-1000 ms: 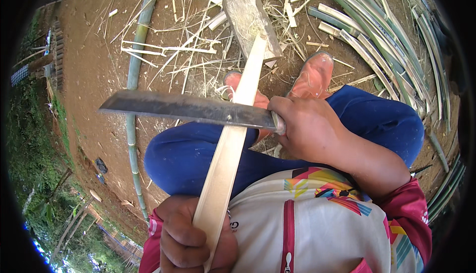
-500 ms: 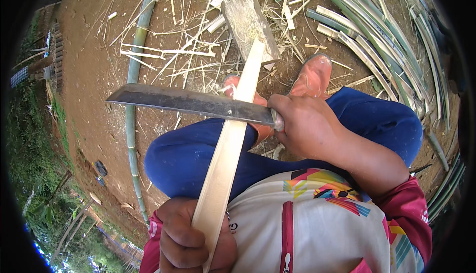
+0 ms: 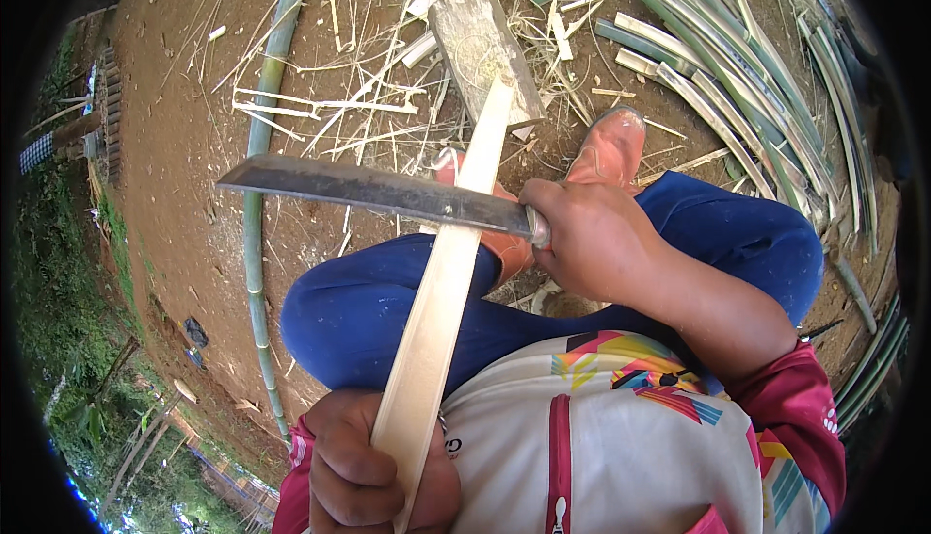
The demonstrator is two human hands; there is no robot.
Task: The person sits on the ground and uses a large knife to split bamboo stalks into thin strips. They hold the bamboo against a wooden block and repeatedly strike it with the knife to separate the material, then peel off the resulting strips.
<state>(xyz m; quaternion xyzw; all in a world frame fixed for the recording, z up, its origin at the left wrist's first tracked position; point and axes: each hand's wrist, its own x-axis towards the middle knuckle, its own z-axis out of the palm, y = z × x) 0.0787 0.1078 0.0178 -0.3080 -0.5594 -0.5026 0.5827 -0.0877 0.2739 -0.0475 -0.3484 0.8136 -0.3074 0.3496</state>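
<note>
A pale split bamboo strip [image 3: 433, 325] slants up and away from my body, its far end over a wooden block [image 3: 482, 49] on the ground. My left hand [image 3: 364, 466] is closed round the strip's near end. My right hand [image 3: 593, 233] grips a machete [image 3: 359, 188] by its handle, which the fingers mostly hide. The dark, long blade lies crosswise over the strip's upper half and points left, its tip slightly raised toward the far side.
A long green bamboo pole [image 3: 254, 233] runs along the ground at left. Split bamboo strips [image 3: 737, 78] lie piled at far right, with more green lengths [image 3: 878, 364] at lower right. Thin shavings [image 3: 388, 107] litter the soil round the block. My orange boots [image 3: 609, 151] stand close behind the blade.
The machete's tip has shifted slightly right and up, tilting the blade a little more. The strip has moved slightly left. Both hands keep their grips.
</note>
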